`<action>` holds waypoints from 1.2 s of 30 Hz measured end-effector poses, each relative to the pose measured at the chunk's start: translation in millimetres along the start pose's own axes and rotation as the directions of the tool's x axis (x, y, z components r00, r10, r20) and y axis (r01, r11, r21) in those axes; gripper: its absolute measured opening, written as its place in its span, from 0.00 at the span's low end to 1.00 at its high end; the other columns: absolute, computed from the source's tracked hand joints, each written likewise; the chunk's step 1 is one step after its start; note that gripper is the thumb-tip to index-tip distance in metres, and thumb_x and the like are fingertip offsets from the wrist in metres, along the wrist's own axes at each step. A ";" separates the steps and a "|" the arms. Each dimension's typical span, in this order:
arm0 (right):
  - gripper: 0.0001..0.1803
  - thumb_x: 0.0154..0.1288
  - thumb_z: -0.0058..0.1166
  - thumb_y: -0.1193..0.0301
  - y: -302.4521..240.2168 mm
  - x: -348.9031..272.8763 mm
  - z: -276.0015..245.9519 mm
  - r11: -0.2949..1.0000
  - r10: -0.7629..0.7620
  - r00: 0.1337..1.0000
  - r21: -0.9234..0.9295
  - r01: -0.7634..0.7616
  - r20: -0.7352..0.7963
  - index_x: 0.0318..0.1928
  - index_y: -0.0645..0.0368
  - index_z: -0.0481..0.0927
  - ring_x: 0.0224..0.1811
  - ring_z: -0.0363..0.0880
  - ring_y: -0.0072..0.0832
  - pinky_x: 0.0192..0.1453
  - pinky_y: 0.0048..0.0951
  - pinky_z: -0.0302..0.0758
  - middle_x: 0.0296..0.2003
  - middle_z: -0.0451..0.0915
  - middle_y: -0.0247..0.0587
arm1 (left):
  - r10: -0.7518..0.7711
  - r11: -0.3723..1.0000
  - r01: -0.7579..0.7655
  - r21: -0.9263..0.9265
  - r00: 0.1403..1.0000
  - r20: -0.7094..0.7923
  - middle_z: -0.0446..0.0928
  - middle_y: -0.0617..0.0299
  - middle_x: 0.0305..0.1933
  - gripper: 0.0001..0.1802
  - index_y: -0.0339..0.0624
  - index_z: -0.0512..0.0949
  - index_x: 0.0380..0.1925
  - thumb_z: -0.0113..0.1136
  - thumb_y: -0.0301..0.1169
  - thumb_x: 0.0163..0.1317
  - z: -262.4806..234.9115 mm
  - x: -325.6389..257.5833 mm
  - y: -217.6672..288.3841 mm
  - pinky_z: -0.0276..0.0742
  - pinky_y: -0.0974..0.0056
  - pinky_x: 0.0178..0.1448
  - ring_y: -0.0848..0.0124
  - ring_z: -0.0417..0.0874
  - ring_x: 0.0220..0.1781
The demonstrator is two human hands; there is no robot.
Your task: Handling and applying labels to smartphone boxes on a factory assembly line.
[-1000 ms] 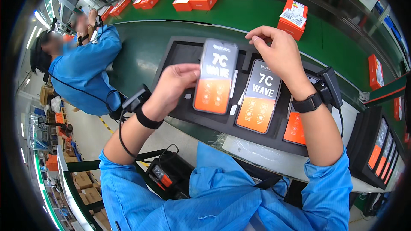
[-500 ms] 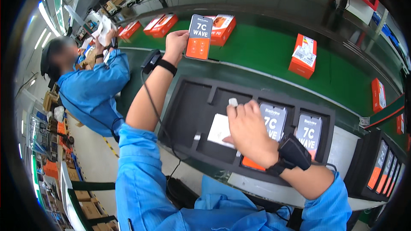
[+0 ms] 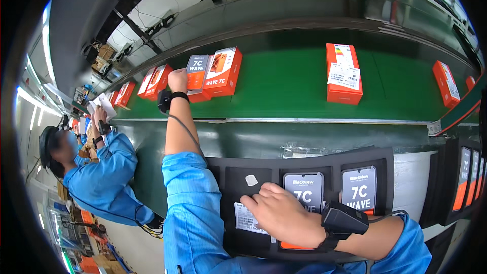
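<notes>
My left hand (image 3: 178, 80) is closed round the left edge of a smartphone (image 3: 196, 72) with a grey and orange front. That phone is upright, over an orange box (image 3: 199, 96) on the green belt. My right hand (image 3: 284, 214) is bent over a black foam tray (image 3: 384, 182), its fingers curled and their tips hidden. It partly covers a smartphone (image 3: 303, 185) lying in a slot. Beside its fingers lies a white printed label (image 3: 247, 218), with a small white scrap (image 3: 251, 180) farther up in the same slot. Another smartphone (image 3: 359, 189) fills the right slot.
An orange box (image 3: 223, 72) stands right of the held phone, others farther left. More orange boxes (image 3: 344, 89) sit right along the green belt (image 3: 284, 76). A black rack (image 3: 446, 182) of upright phones is at far right. A co-worker in blue (image 3: 101, 175) works at left.
The view has turned. My left hand has carried the smartphone from in front of the orange boxes to over one of them. My right hand stays over the tray, beside the label.
</notes>
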State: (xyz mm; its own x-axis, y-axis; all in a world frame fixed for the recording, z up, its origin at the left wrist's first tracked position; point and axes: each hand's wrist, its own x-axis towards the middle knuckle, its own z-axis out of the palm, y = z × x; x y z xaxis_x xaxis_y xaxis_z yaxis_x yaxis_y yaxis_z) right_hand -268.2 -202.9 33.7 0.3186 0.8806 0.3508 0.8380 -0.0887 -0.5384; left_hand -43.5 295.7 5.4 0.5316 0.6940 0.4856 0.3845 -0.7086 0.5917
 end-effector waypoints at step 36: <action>0.23 0.45 0.70 0.71 -8.1 2.9 0.0 0.999 0.001 0.998 -0.037 0.001 0.056 0.42 0.62 0.73 0.37 0.77 0.38 0.55 0.32 0.67 0.26 0.78 0.41 | 0.257 0.949 -0.298 0.099 0.918 0.302 0.77 0.47 0.56 0.37 0.52 0.77 0.59 0.64 0.51 0.45 -15.7 -35.6 106.7 0.76 0.53 0.58 0.52 0.80 0.55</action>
State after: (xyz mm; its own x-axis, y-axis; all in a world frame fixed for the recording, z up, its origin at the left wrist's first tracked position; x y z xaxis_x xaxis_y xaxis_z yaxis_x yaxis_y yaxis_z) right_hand -274.0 -199.6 39.1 0.2942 0.9050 0.3071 0.8541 -0.1048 -0.5094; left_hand -33.3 197.4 61.3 0.8146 0.4168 0.4035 0.2815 -0.8922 0.3533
